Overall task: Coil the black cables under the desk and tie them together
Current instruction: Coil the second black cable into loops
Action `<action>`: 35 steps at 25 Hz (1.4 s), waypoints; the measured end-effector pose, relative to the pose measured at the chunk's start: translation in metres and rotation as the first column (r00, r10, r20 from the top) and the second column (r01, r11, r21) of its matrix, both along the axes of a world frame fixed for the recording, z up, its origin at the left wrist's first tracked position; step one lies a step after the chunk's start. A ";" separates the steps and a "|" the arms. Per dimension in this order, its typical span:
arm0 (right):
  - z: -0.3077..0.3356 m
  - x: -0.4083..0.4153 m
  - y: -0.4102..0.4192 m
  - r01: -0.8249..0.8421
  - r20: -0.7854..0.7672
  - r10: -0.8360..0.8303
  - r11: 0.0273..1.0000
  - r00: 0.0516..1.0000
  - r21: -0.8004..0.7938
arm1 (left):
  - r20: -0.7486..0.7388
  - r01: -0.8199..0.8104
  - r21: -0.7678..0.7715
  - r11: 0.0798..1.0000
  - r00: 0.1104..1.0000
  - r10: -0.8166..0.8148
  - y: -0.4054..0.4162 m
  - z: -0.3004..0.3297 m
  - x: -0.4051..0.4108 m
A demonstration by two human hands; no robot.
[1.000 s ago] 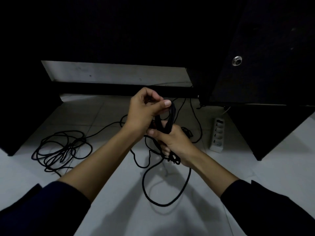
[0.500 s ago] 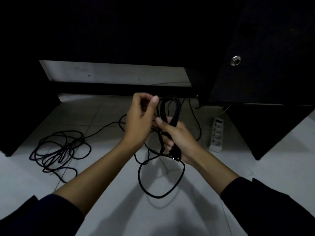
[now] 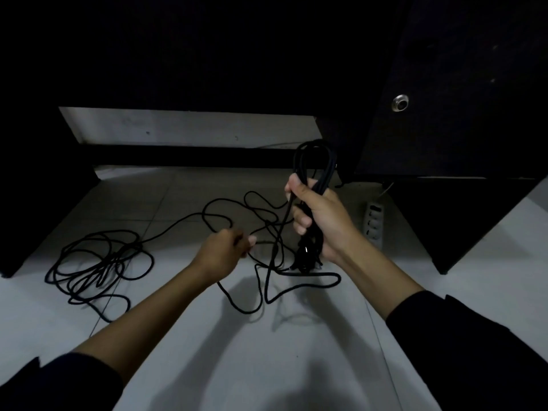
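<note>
Cable coil (image 3: 314,161) in right hand (image 3: 321,221)

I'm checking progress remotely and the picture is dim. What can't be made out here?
- Head view: whether the left hand really pinches the loose cable; curled fingers and blur hide the contact.
- How many loops the coiled bundle holds; the right hand covers its middle.
- Where the cables plug in; the desk is in darkness.
- The power strip: too dim to read its sockets.
- The floor tangle: one cable or several, unclear.
</note>
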State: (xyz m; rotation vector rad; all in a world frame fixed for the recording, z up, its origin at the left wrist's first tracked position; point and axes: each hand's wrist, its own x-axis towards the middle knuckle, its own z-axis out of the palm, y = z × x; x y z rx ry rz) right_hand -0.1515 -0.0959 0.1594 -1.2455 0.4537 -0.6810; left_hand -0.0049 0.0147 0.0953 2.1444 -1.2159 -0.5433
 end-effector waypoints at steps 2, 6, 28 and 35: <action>0.002 -0.001 -0.002 -0.005 -0.006 0.005 1.000 1.000 -0.019 | 0.008 0.008 0.240 0.971 1.000 -0.010 0.003 -0.011 -0.001; -0.004 0.001 -0.001 0.006 -0.061 -0.011 0.996 0.998 -0.089 | 0.107 0.048 0.130 0.990 0.992 -0.063 0.009 -0.017 -0.011; 0.001 0.000 -0.018 0.118 0.053 -0.114 0.990 0.992 -0.080 | -0.016 0.303 -0.275 0.913 0.948 -0.319 0.009 0.010 -0.032; 0.011 -0.008 -0.027 0.183 0.070 -0.179 0.981 0.981 -0.058 | -0.062 0.354 0.088 0.931 0.935 -0.350 0.028 -0.016 -0.017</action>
